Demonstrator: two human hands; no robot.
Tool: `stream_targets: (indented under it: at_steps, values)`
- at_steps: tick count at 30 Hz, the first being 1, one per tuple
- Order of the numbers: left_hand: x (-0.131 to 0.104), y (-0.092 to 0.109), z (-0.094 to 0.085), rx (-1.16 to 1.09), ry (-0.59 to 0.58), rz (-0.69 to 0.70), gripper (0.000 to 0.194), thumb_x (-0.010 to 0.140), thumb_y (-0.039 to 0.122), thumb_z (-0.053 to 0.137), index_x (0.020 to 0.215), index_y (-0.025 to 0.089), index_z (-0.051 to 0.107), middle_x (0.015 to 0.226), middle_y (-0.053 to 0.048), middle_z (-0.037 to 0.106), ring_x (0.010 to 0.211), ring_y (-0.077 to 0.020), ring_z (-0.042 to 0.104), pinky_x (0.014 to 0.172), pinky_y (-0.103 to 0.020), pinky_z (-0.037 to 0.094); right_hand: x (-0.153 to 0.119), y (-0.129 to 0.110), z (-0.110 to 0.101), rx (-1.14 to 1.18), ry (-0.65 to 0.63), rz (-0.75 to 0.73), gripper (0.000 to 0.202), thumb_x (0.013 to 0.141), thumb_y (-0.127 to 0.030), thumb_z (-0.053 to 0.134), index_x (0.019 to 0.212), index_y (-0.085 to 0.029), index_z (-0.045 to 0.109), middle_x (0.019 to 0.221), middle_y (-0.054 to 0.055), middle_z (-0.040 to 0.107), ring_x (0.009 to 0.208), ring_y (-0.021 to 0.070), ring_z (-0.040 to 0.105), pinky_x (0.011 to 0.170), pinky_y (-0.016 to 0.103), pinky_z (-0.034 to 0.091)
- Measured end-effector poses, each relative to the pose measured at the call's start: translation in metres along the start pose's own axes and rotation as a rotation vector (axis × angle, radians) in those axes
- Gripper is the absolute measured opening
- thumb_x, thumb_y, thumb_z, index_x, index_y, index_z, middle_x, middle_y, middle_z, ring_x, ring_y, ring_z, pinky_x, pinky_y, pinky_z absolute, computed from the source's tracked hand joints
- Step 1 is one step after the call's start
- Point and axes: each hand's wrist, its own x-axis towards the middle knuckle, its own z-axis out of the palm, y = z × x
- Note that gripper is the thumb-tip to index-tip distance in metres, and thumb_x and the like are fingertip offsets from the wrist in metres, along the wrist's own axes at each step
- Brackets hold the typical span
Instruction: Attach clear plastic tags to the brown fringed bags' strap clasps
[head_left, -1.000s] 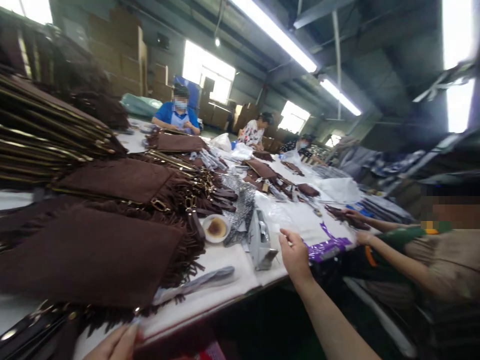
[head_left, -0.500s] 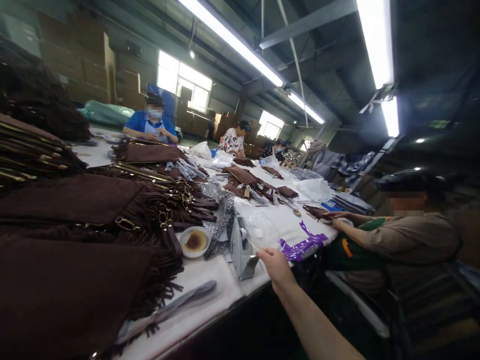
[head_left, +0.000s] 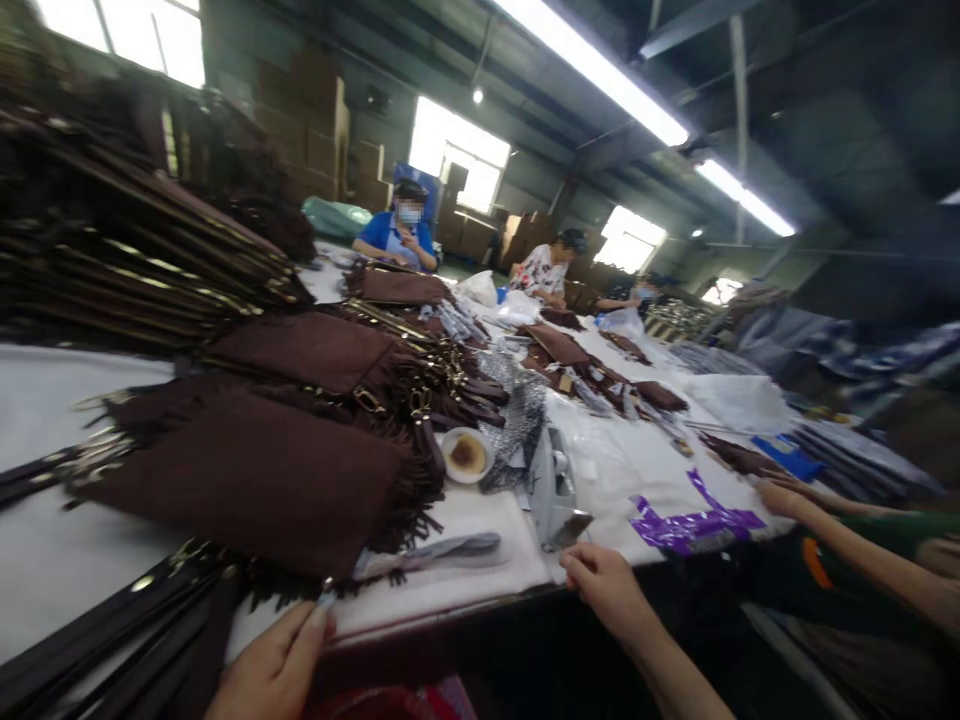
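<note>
My left hand [head_left: 274, 660] is at the front table edge, thumb and fingers pressed together beside the near corner of a dark brown fringed bag [head_left: 255, 470]. A small pale bit shows at its fingertips, too small to name. My right hand [head_left: 611, 590] is closed in a pinch, just in front of a grey tape dispenser [head_left: 550, 490] with a metal cutting end; whatever it holds cannot be made out. Between the hands lies a grey plastic-wrapped strip [head_left: 457, 548]. A white dish [head_left: 466, 456] with a brown-stained pad stands left of the dispenser.
Stacked brown bags [head_left: 135, 260] rise at the left, with dark straps [head_left: 150, 630] hanging forward. Purple plastic packaging [head_left: 694, 520] lies right of the dispenser. A co-worker's arms [head_left: 832, 525] reach in from the right; other people sit along the table's far side.
The view has swung left, and my left hand has come into sight at the bag's corner. My right hand has drawn back from the dispenser's cutting end towards me.
</note>
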Motion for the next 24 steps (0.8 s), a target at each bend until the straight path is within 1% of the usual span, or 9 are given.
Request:
stream_targets:
  at_steps: [1, 2, 4, 6, 9, 12, 15, 18, 24]
  values:
    - [-0.005, 0.006, -0.002, 0.014, -0.033, 0.008, 0.028, 0.083, 0.044, 0.046, 0.065, 0.025, 0.054, 0.063, 0.000, 0.062, 0.066, -0.0225, 0.058, 0.063, -0.030, 0.043, -0.007, -0.008, 0.009, -0.014, -0.147, -0.044, 0.023, 0.078, -0.034, 0.058, 0.065, -0.016, 0.064, 0.055, -0.001, 0.060, 0.048, 0.0114, 0.046, 0.049, 0.023, 0.033]
    - [-0.009, 0.012, -0.003, 0.037, -0.036, 0.022, 0.030, 0.086, 0.043, 0.042, 0.066, 0.024, 0.053, 0.064, -0.001, 0.061, 0.067, -0.0218, 0.057, 0.064, -0.030, 0.042, -0.015, -0.018, 0.022, -0.010, -0.301, -0.087, 0.024, 0.082, -0.035, 0.057, 0.069, -0.016, 0.065, 0.058, -0.001, 0.061, 0.048, 0.0108, 0.045, 0.049, 0.022, 0.033]
    - [-0.015, 0.021, -0.004, 0.095, -0.020, 0.038, 0.031, 0.089, 0.039, 0.037, 0.066, 0.023, 0.049, 0.062, -0.001, 0.057, 0.063, -0.0201, 0.054, 0.062, -0.030, 0.038, -0.029, -0.043, 0.054, 0.028, -0.544, -0.168, 0.026, 0.085, -0.035, 0.055, 0.070, -0.016, 0.065, 0.060, -0.001, 0.061, 0.050, 0.0098, 0.046, 0.051, 0.022, 0.033]
    - [-0.019, 0.023, -0.004, 0.157, -0.002, 0.071, 0.030, 0.092, 0.036, 0.034, 0.068, 0.023, 0.047, 0.064, -0.001, 0.056, 0.063, -0.0190, 0.053, 0.062, -0.030, 0.036, -0.040, -0.071, 0.093, 0.061, -0.688, -0.246, 0.026, 0.085, -0.031, 0.056, 0.066, -0.015, 0.065, 0.060, 0.000, 0.061, 0.053, 0.0096, 0.047, 0.054, 0.021, 0.035]
    - [-0.025, 0.019, -0.006, 0.251, 0.019, 0.134, 0.028, 0.094, 0.032, 0.031, 0.073, 0.023, 0.047, 0.067, -0.003, 0.056, 0.063, -0.0191, 0.053, 0.062, -0.031, 0.035, -0.048, -0.106, 0.150, 0.116, -0.798, -0.304, 0.026, 0.083, -0.027, 0.057, 0.062, -0.015, 0.065, 0.057, -0.001, 0.061, 0.053, 0.0089, 0.048, 0.054, 0.020, 0.036]
    - [-0.030, 0.016, -0.010, 0.305, 0.021, 0.167, 0.028, 0.095, 0.029, 0.029, 0.075, 0.022, 0.047, 0.069, -0.005, 0.058, 0.064, -0.0201, 0.055, 0.061, -0.031, 0.035, -0.045, -0.123, 0.190, 0.134, -0.795, -0.328, 0.027, 0.081, -0.026, 0.057, 0.057, -0.014, 0.064, 0.053, -0.002, 0.059, 0.050, 0.0082, 0.047, 0.052, 0.019, 0.035]
    - [-0.032, 0.014, -0.012, 0.315, 0.013, 0.188, 0.030, 0.097, 0.028, 0.026, 0.078, 0.022, 0.049, 0.073, -0.007, 0.061, 0.066, -0.0204, 0.058, 0.062, -0.031, 0.036, -0.041, -0.124, 0.213, 0.112, -0.740, -0.293, 0.027, 0.079, -0.028, 0.058, 0.057, -0.014, 0.065, 0.051, -0.002, 0.058, 0.049, 0.0085, 0.047, 0.050, 0.019, 0.035]
    - [-0.031, 0.010, -0.011, 0.364, 0.016, 0.212, 0.030, 0.097, 0.025, 0.025, 0.081, 0.021, 0.050, 0.078, -0.009, 0.063, 0.071, -0.0216, 0.060, 0.065, -0.032, 0.040, -0.040, -0.120, 0.223, 0.071, -0.665, -0.246, 0.029, 0.079, -0.032, 0.058, 0.056, -0.014, 0.065, 0.050, -0.002, 0.058, 0.047, 0.0091, 0.048, 0.049, 0.020, 0.035]
    - [-0.028, -0.004, -0.004, 0.464, 0.000, 0.246, 0.029, 0.097, 0.021, 0.026, 0.085, 0.019, 0.052, 0.081, -0.011, 0.064, 0.074, -0.0231, 0.063, 0.067, -0.032, 0.044, -0.043, -0.118, 0.226, -0.030, -0.539, -0.132, 0.032, 0.076, -0.036, 0.061, 0.053, -0.015, 0.064, 0.048, -0.001, 0.057, 0.047, 0.0105, 0.049, 0.048, 0.021, 0.035]
